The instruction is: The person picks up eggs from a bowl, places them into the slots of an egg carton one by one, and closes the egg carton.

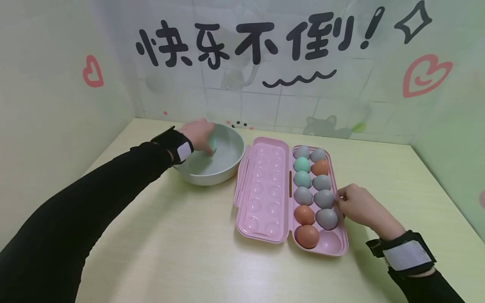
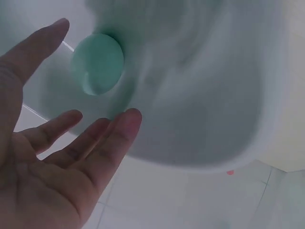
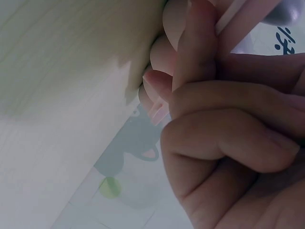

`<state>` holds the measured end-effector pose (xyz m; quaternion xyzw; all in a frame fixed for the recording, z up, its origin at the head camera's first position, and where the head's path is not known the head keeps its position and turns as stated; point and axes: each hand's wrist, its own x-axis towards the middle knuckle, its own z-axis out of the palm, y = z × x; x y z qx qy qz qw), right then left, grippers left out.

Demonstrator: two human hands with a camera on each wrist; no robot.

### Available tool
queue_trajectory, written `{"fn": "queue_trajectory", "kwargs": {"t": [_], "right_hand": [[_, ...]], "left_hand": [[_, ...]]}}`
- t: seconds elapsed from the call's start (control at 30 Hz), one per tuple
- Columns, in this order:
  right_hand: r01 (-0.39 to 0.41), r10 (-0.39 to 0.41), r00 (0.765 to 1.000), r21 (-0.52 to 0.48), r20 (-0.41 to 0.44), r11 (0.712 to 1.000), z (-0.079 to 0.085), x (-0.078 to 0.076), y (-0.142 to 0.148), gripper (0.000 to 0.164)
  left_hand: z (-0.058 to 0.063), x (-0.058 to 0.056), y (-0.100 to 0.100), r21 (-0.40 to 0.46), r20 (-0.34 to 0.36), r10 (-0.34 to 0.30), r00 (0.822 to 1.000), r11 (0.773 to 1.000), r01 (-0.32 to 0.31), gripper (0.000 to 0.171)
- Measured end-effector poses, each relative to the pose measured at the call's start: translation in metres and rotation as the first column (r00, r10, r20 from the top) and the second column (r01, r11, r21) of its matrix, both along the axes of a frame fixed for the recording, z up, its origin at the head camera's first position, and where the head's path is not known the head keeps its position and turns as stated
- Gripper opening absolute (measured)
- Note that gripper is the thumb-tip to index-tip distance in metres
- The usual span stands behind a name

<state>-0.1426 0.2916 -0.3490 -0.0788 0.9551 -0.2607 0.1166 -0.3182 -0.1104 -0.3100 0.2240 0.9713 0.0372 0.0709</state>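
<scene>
My left hand reaches down into a pale grey-white bowl at the back left. In the left wrist view a mint-green egg lies in the bowl, with the thumb and spread fingers around it and a gap showing between. On the right, my right hand pinches the right edge of a pink plastic egg carton. The carton lies flat with its lid folded open to the left. Grey eggs, mint-green eggs and brown eggs sit in two rows of its cups.
A pale wooden table carries the bowl and carton, which stand close side by side. Behind rises a white wall printed with black characters. Light side panels with pink hearts flank the table.
</scene>
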Motion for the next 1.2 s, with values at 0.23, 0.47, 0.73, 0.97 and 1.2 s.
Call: {"fn": "queue_trajectory", "kwargs": {"t": [0.23, 0.47, 0.73, 0.97, 1.2], "right_hand": [[0.002, -0.002, 1.0, -0.007, 0.003, 1.0, 0.0, -0.001, -0.001, 0.02], [-0.004, 0.004, 1.0, -0.021, 0.012, 1.0, -0.001, -0.001, -0.003, 0.021], [-0.001, 0.001, 1.0, -0.015, 0.007, 1.0, 0.0, -0.001, -0.002, 0.022], [0.0, 0.0, 1.0, -0.009, 0.001, 1.0, -0.001, -0.001, -0.001, 0.022], [0.001, -0.001, 1.0, -0.008, -0.008, 1.0, -0.001, 0.0, 0.001, 0.023]], "left_hand": [[-0.003, -0.003, 0.008, -0.031, 0.021, -0.019, 1.0, 0.999, 0.02, 0.051], [-0.012, -0.005, 0.009, -0.085, -0.022, -0.093, 0.995, 0.992, 0.09, 0.035], [-0.013, -0.013, 0.013, -0.122, -0.007, -0.107, 0.994, 0.987, 0.105, 0.029], [-0.013, -0.016, 0.011, -0.147, 0.024, -0.106, 0.994, 0.983, 0.109, 0.025], [0.001, -0.011, 0.008, -0.094, 0.036, -0.082, 0.996, 0.992, 0.085, 0.022]]}}
